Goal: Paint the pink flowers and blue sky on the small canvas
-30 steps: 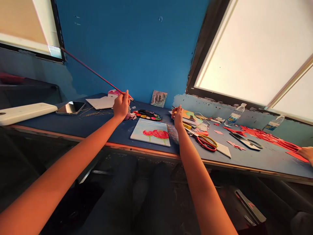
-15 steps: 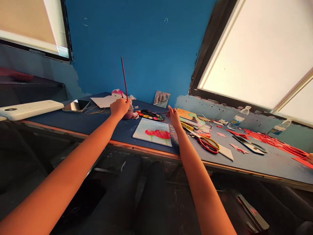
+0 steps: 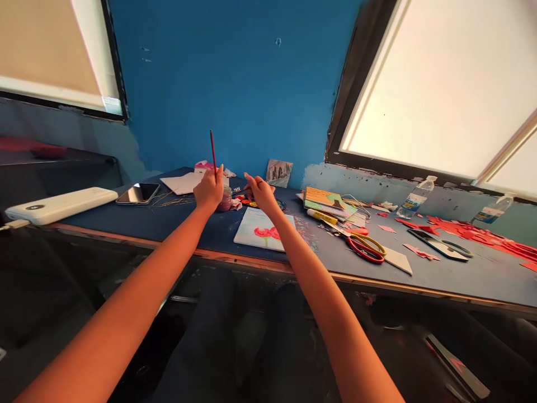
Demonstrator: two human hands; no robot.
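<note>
My left hand (image 3: 208, 190) is closed around a red-handled paintbrush (image 3: 213, 148), which points upward. Beside that hand stands a jar of cloudy reddish liquid (image 3: 225, 200), with crumpled tissue (image 3: 236, 205) against it. My right hand (image 3: 260, 191) pinches a thin brush, mostly hidden by the fingers, just right of the jar. Under and behind this hand lies a paint palette (image 3: 282, 205) with several colours, partly covered. A small canvas (image 3: 246, 230) with red flowers on a pale blue ground lies in front, and my right forearm hides its right side.
Scissors (image 3: 364, 246), a yellow tube (image 3: 322, 216) and stacked painted cards (image 3: 329, 200) lie to the right. Farther right are red paper scraps (image 3: 465, 232), a phone (image 3: 436, 244) and water bottles (image 3: 417, 197). Another phone (image 3: 138, 193) and a white power bank (image 3: 62, 205) lie left.
My right hand has moved left with its brush, from the palette's right side to near the jar. The left hand's brush is slightly lower. The view has shifted slightly.
</note>
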